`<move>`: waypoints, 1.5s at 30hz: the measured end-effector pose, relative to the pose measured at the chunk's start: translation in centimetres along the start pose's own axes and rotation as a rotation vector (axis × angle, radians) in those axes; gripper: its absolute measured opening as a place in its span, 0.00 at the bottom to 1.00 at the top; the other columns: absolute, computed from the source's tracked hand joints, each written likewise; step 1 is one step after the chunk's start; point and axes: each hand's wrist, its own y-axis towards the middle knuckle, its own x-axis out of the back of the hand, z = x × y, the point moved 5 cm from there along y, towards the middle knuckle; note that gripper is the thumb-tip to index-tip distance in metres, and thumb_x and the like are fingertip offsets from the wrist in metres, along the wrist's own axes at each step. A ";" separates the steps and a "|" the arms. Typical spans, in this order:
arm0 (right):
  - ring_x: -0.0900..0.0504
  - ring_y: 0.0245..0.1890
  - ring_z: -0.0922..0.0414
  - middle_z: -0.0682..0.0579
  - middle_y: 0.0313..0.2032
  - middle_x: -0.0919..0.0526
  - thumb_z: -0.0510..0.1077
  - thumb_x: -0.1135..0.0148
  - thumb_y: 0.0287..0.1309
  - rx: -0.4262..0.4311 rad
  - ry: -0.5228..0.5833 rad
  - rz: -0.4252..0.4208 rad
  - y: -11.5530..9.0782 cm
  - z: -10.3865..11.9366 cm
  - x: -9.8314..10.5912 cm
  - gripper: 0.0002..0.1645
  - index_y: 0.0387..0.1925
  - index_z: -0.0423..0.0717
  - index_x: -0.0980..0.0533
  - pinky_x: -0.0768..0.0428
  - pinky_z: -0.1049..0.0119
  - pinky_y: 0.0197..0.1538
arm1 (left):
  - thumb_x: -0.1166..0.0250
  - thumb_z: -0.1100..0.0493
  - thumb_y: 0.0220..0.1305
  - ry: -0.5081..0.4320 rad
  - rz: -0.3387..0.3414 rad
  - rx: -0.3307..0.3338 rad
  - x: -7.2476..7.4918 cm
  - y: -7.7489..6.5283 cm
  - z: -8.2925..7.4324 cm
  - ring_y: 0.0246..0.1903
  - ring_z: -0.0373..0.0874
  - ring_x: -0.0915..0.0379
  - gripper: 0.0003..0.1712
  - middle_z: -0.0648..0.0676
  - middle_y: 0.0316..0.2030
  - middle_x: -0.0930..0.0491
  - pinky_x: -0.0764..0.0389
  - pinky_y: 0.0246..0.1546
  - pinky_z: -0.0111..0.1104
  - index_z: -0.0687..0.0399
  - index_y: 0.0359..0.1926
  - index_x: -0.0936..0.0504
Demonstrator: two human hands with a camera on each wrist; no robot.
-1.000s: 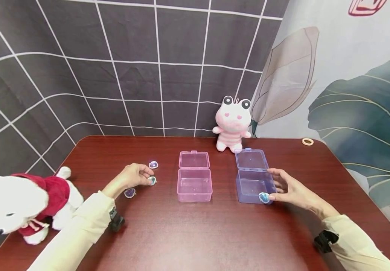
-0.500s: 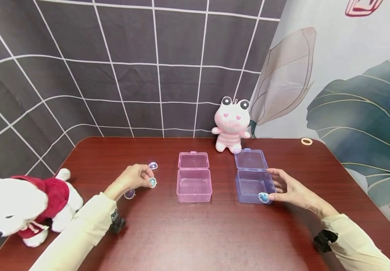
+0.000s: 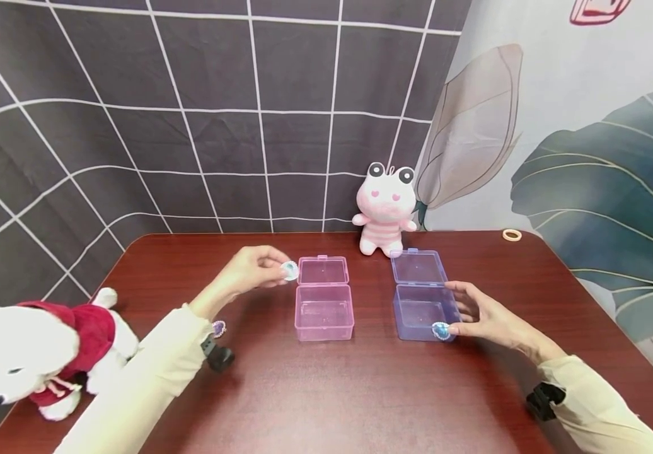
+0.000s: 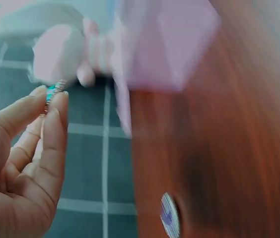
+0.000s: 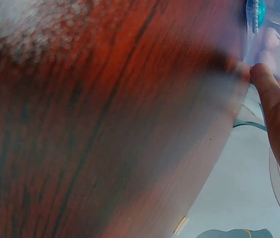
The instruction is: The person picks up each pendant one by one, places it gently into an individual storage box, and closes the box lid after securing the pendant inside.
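My left hand (image 3: 255,268) pinches a teal gem (image 3: 289,270) with a pearly rim between thumb and fingertips, raised beside the pink box's lid. In the left wrist view the gem (image 4: 54,93) appears edge-on. The clear pink box (image 3: 324,313) has its lid swung back. My right hand (image 3: 491,318) holds the clear blue box (image 3: 417,312) at its right side, thumb at the front corner. A blue gem (image 3: 442,331) shows at that corner; whether inside or outside the wall, I cannot tell. One purple gem (image 3: 219,328) lies by my left wrist. The other, farther back, is hidden.
A pink frog plush (image 3: 385,211) sits behind the boxes at the table's back edge. A white plush dog in red (image 3: 85,337) is at the left. A pale ring (image 3: 511,235) lies in the far right corner of the table (image 3: 326,397).
My left hand has lifted the teal gem off the table and carried it right and back towards the pink box. My right hand and both boxes have stayed in place.
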 end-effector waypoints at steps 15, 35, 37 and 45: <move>0.27 0.61 0.34 0.26 0.62 0.31 0.37 0.30 0.53 -0.110 -0.051 0.007 -0.1 -0.5 0.0 0.47 0.67 0.32 0.47 0.18 0.61 0.56 | 0.36 0.72 0.61 -0.334 0.186 -0.007 -16.7 5.6 -6.1 0.26 0.38 0.18 0.17 0.74 0.45 0.17 0.14 0.42 0.37 0.74 0.51 0.21; 0.27 0.60 0.31 0.27 0.61 0.30 0.37 0.30 0.53 -0.116 -0.020 0.011 -0.1 -0.4 0.1 0.47 0.67 0.31 0.47 0.19 0.55 0.58 | 0.31 0.74 0.53 -0.271 0.120 0.144 -23.6 6.9 -5.1 0.37 0.55 0.13 0.15 0.67 0.38 0.13 0.14 0.39 0.35 0.72 0.44 0.16; 0.26 0.61 0.35 0.28 0.61 0.30 0.37 0.30 0.53 -0.125 -0.017 0.013 -0.1 -0.5 0.1 0.47 0.67 0.32 0.47 0.19 0.57 0.58 | 0.31 0.75 0.53 -0.240 0.116 0.138 -23.8 6.9 -5.3 0.37 0.54 0.13 0.14 0.67 0.37 0.13 0.14 0.35 0.32 0.72 0.43 0.16; 0.22 0.58 0.60 0.29 0.61 0.30 0.37 0.30 0.53 -0.115 -0.016 0.008 -0.2 -0.5 0.0 0.47 0.68 0.33 0.47 0.19 0.61 0.57 | 0.29 0.73 0.51 -0.060 0.084 0.096 -24.2 7.1 -5.7 0.30 0.49 0.12 0.11 0.64 0.30 0.12 0.16 0.25 0.26 0.69 0.39 0.14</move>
